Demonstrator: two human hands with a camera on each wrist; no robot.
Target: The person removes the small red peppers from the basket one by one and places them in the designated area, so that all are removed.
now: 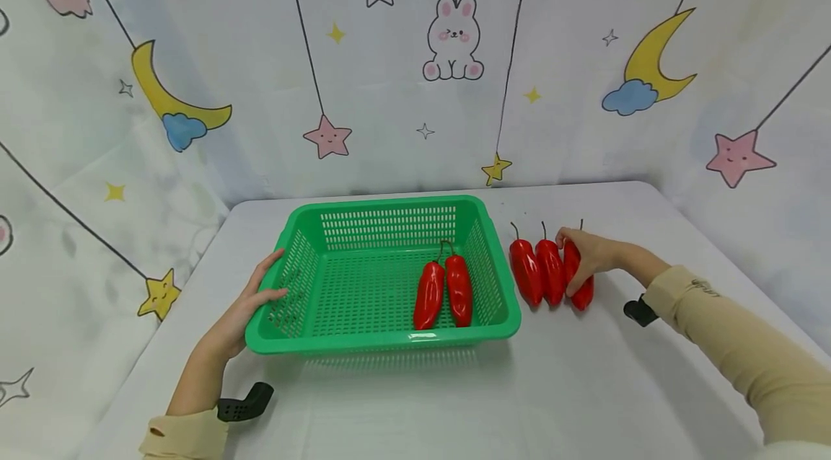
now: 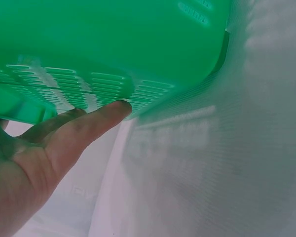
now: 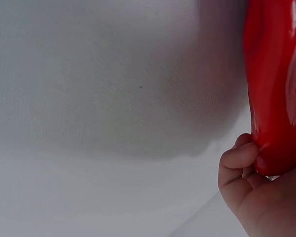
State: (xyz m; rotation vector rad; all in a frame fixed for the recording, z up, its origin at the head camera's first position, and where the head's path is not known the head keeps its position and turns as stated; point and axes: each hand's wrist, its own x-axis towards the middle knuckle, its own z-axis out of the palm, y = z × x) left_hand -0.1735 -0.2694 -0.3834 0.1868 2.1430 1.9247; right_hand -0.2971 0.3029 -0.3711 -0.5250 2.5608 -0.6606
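A green plastic basket (image 1: pixel 383 339) with slotted walls stands on the white table. Two glossy red chili peppers (image 1: pixel 429 295) lie side by side in its right part. My left hand (image 1: pixel 236 316) holds the basket's left rim, two digits reaching over it; in the left wrist view, fingers (image 2: pixel 84 126) lie against the slotted outer wall. To the right of the basket, three more red chili peppers (image 1: pixel 526 272) lie in a row. My right hand (image 1: pixel 594 257) grips the rightmost chili pepper (image 3: pixel 276 89) across its length, with curled fingers at one end in the right wrist view.
Dark wrist cameras (image 1: pixel 247 402) hang below both sleeves. White table surface (image 1: pixel 415 409) extends in front of the basket. Behind the table hangs a cloth (image 1: pixel 402 56) printed with moons, stars and rabbits.
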